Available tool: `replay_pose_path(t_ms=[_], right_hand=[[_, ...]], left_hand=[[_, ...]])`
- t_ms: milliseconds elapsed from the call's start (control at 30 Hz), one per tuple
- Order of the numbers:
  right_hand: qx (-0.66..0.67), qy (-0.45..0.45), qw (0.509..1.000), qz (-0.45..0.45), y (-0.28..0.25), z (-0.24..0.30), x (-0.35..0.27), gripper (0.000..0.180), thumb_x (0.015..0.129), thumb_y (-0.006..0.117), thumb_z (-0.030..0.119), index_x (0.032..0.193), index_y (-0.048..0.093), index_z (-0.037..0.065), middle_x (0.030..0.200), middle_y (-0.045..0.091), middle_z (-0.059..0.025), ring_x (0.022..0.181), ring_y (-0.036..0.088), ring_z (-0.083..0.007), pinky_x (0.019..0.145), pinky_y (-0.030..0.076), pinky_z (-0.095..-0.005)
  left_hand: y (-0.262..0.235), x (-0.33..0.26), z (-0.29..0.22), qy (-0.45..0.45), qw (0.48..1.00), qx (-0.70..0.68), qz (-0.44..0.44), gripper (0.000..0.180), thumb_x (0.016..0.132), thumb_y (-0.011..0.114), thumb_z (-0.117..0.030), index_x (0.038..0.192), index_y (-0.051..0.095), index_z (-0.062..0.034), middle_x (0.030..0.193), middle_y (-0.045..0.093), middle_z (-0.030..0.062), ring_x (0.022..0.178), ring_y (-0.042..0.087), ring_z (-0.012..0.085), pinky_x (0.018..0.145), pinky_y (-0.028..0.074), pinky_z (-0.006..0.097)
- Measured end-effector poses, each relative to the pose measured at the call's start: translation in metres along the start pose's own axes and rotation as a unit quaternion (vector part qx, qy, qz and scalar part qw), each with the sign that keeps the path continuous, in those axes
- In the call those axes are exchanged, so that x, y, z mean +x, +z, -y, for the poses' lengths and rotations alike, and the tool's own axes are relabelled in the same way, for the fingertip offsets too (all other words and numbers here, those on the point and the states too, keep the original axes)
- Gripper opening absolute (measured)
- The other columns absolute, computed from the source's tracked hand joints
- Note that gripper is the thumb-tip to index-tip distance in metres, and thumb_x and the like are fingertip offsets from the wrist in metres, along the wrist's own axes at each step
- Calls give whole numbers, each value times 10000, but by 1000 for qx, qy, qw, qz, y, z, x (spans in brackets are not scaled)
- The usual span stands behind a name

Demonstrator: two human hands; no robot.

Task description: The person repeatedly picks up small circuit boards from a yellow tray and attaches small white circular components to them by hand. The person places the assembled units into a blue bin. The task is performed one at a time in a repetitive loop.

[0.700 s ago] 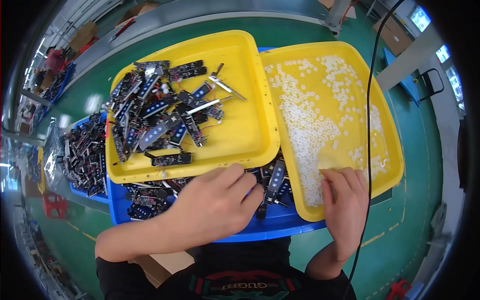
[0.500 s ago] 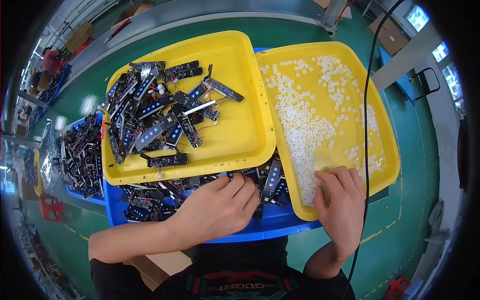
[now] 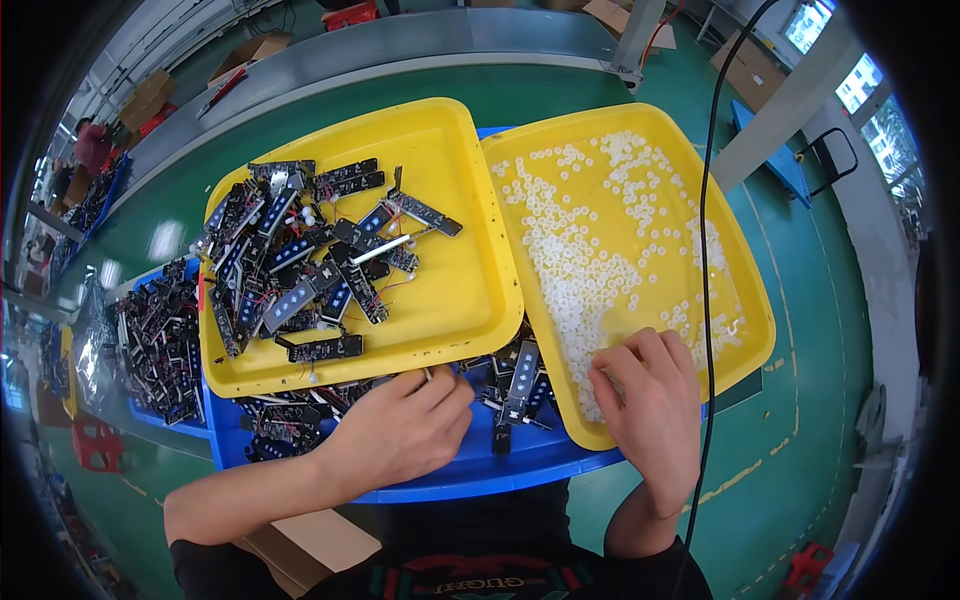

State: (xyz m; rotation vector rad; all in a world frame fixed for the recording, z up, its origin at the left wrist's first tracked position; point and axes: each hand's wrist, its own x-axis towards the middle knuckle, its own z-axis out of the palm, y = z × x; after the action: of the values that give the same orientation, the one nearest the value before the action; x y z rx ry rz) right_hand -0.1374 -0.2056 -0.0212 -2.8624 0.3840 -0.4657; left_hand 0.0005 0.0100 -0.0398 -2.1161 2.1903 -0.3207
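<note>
On the green bench, a blue bin (image 3: 470, 470) carries two yellow trays (image 3: 470, 300), and narrow circuit boards (image 3: 520, 385) lie between them: light, stiff, fragile, best pinched by their long edges. Left hand (image 3: 400, 430) curls over the boards, its grasp hidden; right hand (image 3: 650, 410) rests flat on tiny white rings (image 3: 580, 270), holding nothing visible.

Black cable (image 3: 706, 250) hanging at right; cardboard boxes (image 3: 150, 95) beyond grey conveyor (image 3: 400, 50).

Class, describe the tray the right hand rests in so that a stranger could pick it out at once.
Two yellow trays sit side by side on a blue bin. The right hand lies in the right tray. It holds small white pieces, while the left tray holds dark circuit boards.
</note>
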Motion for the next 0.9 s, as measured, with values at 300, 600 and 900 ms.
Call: replay_pose_path(t_ms=[300, 600, 900], right_hand=[[15, -40, 999, -9, 4, -2, 7, 138, 675, 707, 62, 799, 647, 74, 818, 536, -59, 796, 525, -264, 703, 436, -385], [16, -13, 1000, 4, 2, 8, 9, 184, 617, 705, -24, 758, 602, 35, 831, 532, -83, 805, 532, -284, 686, 447, -393], [19, -38, 999, -35, 1, 4, 10, 186, 602, 701, -20, 750, 605, 42, 836, 557, -67, 788, 538, -270, 658, 453, -381]], left_hand=[[-13, -16, 3, -104, 926, -353, -80, 188, 780, 713, -58, 962, 666, -56, 956, 668, 71, 877, 630, 223, 762, 515, 328], [-27, -38, 6, -349, 414, -836, -87, 168, 971, 532, -132, 1090, 504, -16, 998, 633, 187, 756, 658, 218, 647, 545, 286], [-20, -37, -12, -338, 290, -870, -210, 207, 998, 456, -245, 1093, 409, -68, 965, 617, 249, 755, 661, 277, 655, 543, 333]])
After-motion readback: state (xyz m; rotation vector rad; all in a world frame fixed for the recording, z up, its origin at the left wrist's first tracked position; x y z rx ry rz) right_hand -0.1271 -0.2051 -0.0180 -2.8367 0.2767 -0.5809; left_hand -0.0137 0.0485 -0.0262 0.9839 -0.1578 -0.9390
